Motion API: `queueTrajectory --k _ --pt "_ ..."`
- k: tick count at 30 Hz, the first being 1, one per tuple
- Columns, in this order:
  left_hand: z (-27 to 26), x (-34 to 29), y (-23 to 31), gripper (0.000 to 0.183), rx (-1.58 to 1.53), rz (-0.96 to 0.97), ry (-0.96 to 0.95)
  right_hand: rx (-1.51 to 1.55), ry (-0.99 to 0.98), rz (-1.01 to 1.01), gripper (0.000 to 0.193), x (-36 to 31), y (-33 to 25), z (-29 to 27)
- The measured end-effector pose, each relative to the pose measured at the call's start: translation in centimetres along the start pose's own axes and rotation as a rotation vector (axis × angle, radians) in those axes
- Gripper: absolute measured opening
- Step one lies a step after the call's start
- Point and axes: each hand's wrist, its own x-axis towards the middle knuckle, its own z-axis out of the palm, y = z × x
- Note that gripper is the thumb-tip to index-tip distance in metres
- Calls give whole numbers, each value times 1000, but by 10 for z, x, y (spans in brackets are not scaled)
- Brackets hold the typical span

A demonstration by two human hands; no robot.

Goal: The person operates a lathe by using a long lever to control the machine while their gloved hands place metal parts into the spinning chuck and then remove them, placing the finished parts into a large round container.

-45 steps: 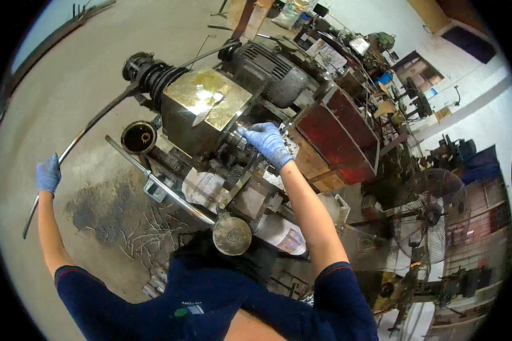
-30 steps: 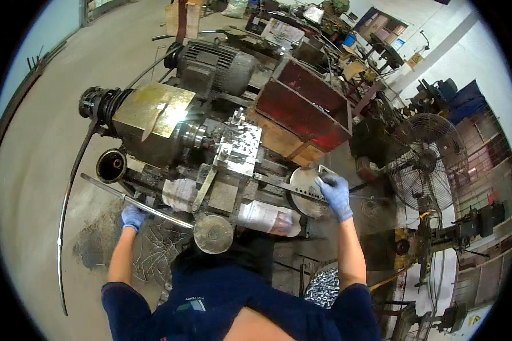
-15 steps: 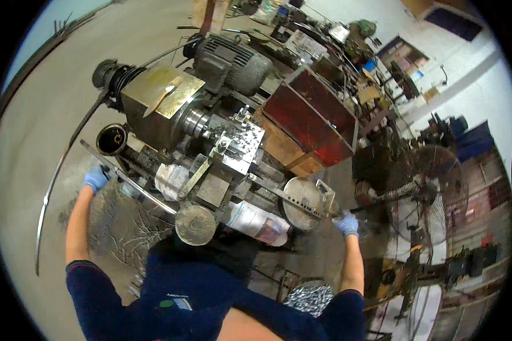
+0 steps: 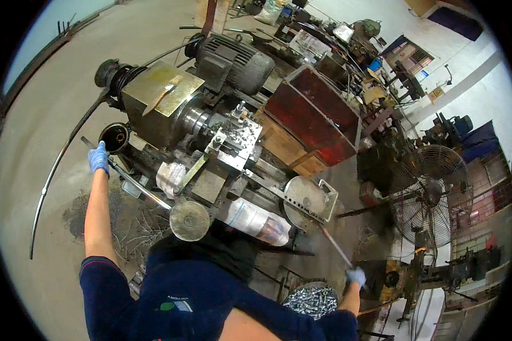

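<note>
Steel lever [image 4: 140, 186] gripped by left hand [image 4: 98, 159], fingers wrapped nr upper end, L side of lathe [image 4: 208, 187]; slim rod [image 4: 337, 247] held by right hand [image 4: 356, 277], fingers clamped at outer end. Both judged stiff, fairly heavy, poss. slick; best held nr free ends.

Flat, fairly bright indoor light; glare whitens the metal plate [image 4: 246, 135], with softer sheen on the yellowish box top [image 4: 179, 85]; far wall [image 4: 375, 10] pale; right hand [image 4: 356, 277] slightly blurred; fisheye edges bend into black corners.
</note>
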Motion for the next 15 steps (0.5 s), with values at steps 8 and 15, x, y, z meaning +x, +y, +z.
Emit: queueTrajectory --k 8,15 --pt "9 -10 -1 37 86 -14 116 170 -38 212 46 -151 96 70" --pt "8 -23 14 35 72 -24 126 101 -193 359 49 -169 74 54"
